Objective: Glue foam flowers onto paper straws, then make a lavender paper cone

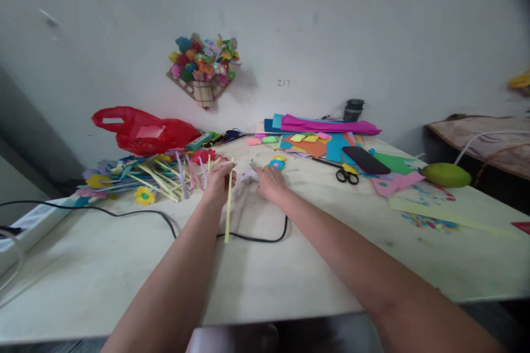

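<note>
My left hand (219, 181) is closed around a long pale yellow paper strip (228, 209), which stands almost upright with its lower end hanging over the table. To the right of it, my right hand (271, 182) has its fingers curled at a whitish glue gun (247, 174); part of the grip is hidden. A black cord (256, 239) loops on the table below both hands. Just behind my right hand lies a blue paper flower (277, 165) beside a yellow one. A heap of paper strips and flowers (165, 176) lies left of my left hand.
A red plastic bag (144, 131) sits at the back left. On the right are black scissors (346, 177), a dark phone (366, 160), coloured paper sheets (331, 149) and a green mango-like fruit (447, 175). A power strip (33, 231) lines the left edge.
</note>
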`<state>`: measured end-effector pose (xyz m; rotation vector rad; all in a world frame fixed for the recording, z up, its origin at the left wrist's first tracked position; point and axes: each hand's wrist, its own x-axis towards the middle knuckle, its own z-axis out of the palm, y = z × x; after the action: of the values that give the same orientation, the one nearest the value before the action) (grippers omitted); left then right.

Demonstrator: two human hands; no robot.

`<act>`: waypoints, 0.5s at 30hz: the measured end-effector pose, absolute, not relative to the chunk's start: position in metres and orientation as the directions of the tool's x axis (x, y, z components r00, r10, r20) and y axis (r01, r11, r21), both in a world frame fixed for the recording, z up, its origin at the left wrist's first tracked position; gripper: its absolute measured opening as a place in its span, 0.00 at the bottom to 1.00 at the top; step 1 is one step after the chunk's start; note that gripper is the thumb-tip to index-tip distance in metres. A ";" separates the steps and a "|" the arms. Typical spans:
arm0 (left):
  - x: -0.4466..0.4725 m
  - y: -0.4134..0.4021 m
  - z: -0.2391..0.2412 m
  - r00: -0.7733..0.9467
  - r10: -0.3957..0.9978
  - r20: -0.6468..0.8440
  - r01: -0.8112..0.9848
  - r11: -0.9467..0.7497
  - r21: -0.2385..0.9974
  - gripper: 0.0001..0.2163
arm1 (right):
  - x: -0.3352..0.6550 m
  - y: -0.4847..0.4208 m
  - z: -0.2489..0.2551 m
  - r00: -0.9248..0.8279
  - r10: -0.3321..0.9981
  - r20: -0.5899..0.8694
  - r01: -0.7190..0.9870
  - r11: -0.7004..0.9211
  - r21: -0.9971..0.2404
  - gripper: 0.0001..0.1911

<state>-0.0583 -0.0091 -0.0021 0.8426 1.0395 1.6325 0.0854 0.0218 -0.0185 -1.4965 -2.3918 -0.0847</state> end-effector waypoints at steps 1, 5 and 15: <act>-0.058 -0.009 -0.002 -0.275 0.961 0.043 -0.362 -0.145 0.921 0.11 | 0.084 0.023 -0.020 -0.392 0.868 0.305 0.886 0.446 -0.129 0.25; -0.060 -0.006 -0.006 -0.288 0.957 0.044 -0.368 -0.153 0.917 0.11 | 0.087 0.029 -0.023 -0.314 0.899 0.306 0.892 0.389 -0.229 0.22; -0.060 -0.005 -0.007 -0.287 0.955 0.068 -0.332 -0.166 0.929 0.11 | 0.114 0.047 -0.022 -0.032 0.994 0.106 0.491 0.108 -0.864 0.10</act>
<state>-0.0601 -0.0053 -0.0065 0.8759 1.0624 1.6468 0.1139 0.0472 -0.0217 -1.4825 -1.6292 0.8386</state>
